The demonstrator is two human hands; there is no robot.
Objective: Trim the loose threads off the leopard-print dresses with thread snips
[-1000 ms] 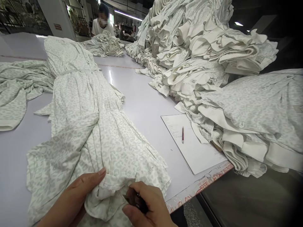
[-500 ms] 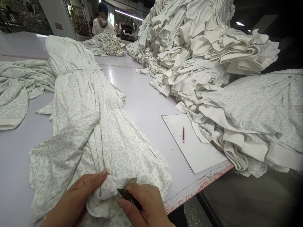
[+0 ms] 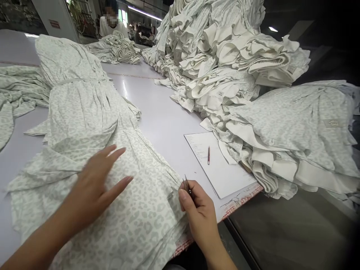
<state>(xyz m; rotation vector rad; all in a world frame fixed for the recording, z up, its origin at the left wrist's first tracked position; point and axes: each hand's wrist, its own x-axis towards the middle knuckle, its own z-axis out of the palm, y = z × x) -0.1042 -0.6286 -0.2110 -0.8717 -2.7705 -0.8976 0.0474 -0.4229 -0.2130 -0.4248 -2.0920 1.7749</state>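
Observation:
A long pile of pale leopard-print garments [image 3: 140, 191] lies down the table in front of me, its near end spread flat. Over its left part is my left hand [image 3: 101, 178], fingers spread and nothing in it; whether it touches the cloth I cannot tell. My right hand [image 3: 198, 206] is closed around small dark thread snips [image 3: 187, 186] at the pile's right edge. The pointed blades stick up from between thumb and forefinger, and the rest of the tool is hidden in the palm.
A tall heap of similar garments [image 3: 225, 52] rises on the right. Beside it lie a sheet of paper [image 3: 225, 176] and a red pen [image 3: 208, 155] near the taped table edge [image 3: 244, 202]. More cloth [image 3: 22, 90] is at left. A person [image 3: 112, 26] stands beyond a far pile [image 3: 118, 48].
My left hand has let go of the gathered cloth and moved up with fingers spread. My right hand has moved right with the snips, now pointing up. The cloth lies flatter.

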